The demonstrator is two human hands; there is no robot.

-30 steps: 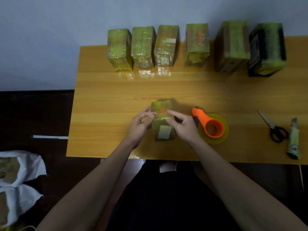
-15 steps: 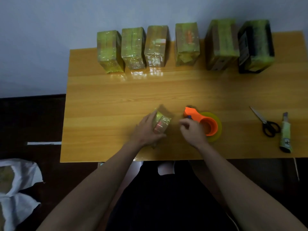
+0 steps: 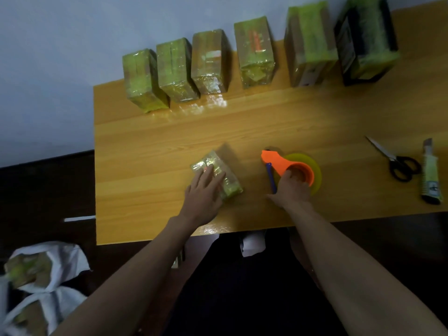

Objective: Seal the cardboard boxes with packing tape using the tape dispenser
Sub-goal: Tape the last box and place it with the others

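Small taped box (image 3: 219, 174) lying skewed on the worktop (image 3: 155, 146), a bit left of middle and toward the near edge. Left hand (image 3: 203, 192) flat on top of it, fingers spread and fairly straight, pressing rather than gripping. Just to the right, orange tape dispenser (image 3: 288, 166) with its yellowish tape roll (image 3: 315, 170) sitting flat on the wood, nose pointing away to the left. Right hand (image 3: 289, 187) on the dispenser's near side, fingers curled into the ring, thumb out to the left, so clamped on it. Clear gap of bare wood between box and dispenser.

Further out: wide open strip of worktop across the middle, plenty of sliding room. Six wrapped boxes (image 3: 254, 52) standing in a row along the far edge against the wall, the left three bunched close together, the right three spaced apart. Scissors (image 3: 397, 163) and a utility knife (image 3: 430, 173) parked near the right edge, well apart from the hands. Near edge close behind both wrists. White sacks (image 3: 46, 270) on the dark floor, lower left, off the worktop.
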